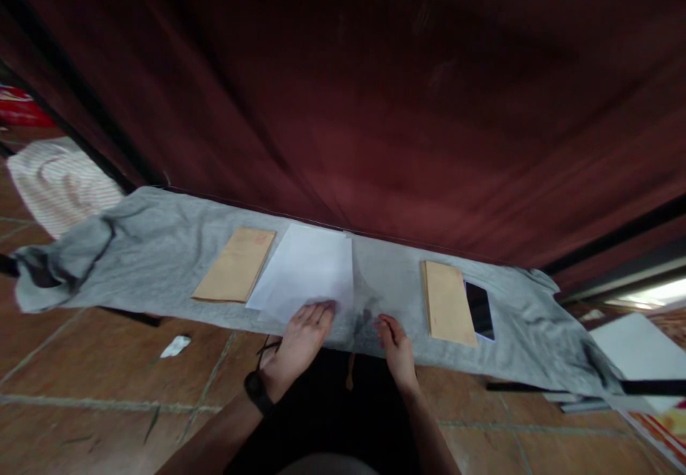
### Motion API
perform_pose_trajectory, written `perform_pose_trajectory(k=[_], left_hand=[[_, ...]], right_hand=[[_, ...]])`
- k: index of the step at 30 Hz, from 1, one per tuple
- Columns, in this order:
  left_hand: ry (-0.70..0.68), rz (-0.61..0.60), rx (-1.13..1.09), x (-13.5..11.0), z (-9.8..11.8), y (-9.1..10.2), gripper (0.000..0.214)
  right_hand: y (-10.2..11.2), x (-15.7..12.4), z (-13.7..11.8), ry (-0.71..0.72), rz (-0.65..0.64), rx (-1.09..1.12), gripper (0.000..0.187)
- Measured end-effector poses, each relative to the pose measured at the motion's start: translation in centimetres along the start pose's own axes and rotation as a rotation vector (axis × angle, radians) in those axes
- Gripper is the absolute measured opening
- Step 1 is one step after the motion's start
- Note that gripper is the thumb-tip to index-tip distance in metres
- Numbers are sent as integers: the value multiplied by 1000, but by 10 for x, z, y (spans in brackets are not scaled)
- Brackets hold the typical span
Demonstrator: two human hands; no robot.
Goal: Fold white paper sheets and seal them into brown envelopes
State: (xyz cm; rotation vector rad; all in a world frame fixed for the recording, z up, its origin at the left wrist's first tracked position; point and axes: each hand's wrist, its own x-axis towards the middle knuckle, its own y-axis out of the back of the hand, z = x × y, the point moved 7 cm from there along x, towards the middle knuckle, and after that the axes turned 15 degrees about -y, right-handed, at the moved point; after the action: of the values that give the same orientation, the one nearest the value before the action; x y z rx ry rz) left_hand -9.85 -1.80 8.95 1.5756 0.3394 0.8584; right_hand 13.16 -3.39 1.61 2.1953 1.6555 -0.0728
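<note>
A stack of white paper sheets (pixel 308 268) lies on the grey cloth in front of me. My left hand (pixel 308 332) rests flat on its lower right corner, fingers stretched out. Right of the stack is a smooth, see-through sheet (pixel 389 271), with the cloth showing through it. At its lower edge, my right hand (pixel 395 343) has its fingers curled in a pinch; the grip itself is blurred. Brown paper envelopes (pixel 234 264) lie left of the white paper, and another pile of brown envelopes (pixel 449 303) lies to the right of my right hand.
A dark-screened phone (pixel 479 309) lies beside the right envelopes. Grey cloth (pixel 161 246) covers the narrow bench. A dark red curtain (pixel 343 103) rises behind it. Striped fabric (pixel 61 182) is at far left, a white board (pixel 643 350) at far right. A paper scrap (pixel 175 346) lies on the tiles.
</note>
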Motion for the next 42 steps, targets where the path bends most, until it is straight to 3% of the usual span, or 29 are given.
perform_pose_trajectory(k=[4, 7, 10, 12, 15, 18, 21, 27, 30, 32, 36, 39, 42], left_hand=[[-145, -16, -73, 21, 62, -11, 32], [-198, -10, -132, 31, 99, -20, 27], [-224, 25, -211, 36, 119, -26, 16], [-191, 89, -270, 36, 116, -28, 12], [-59, 159, -288, 34, 86, -35, 20], [36, 141, -232, 33, 50, -47, 27], [33, 80, -232, 35, 33, -61, 34], [-13, -1, -219, 41, 35, -82, 39], [-31, 10, -209, 48, 33, -84, 41], [-66, 23, -208, 58, 34, -85, 44], [-205, 7, -214, 87, 49, -89, 46], [-261, -22, -198, 106, 56, -97, 46], [-247, -37, -172, 120, 47, -109, 48]], right_hand=[[-5, 7, 9, -272, -94, 288, 63], [10, 10, 13, -251, -78, 316, 53], [34, 15, 23, -210, -25, 283, 46], [50, 18, 32, -220, -22, 273, 46], [69, 23, 42, -220, -12, 236, 48], [78, 29, 44, -178, 53, 144, 46], [73, 40, 40, -120, 83, 50, 42], [66, 49, 30, -83, 115, -47, 38], [74, 33, 21, -4, 253, -321, 44], [73, 17, 9, 156, 361, -540, 44], [38, -5, -5, 455, 339, -782, 44], [14, -8, 0, 505, 316, -876, 48], [5, -8, 7, 518, 333, -923, 53]])
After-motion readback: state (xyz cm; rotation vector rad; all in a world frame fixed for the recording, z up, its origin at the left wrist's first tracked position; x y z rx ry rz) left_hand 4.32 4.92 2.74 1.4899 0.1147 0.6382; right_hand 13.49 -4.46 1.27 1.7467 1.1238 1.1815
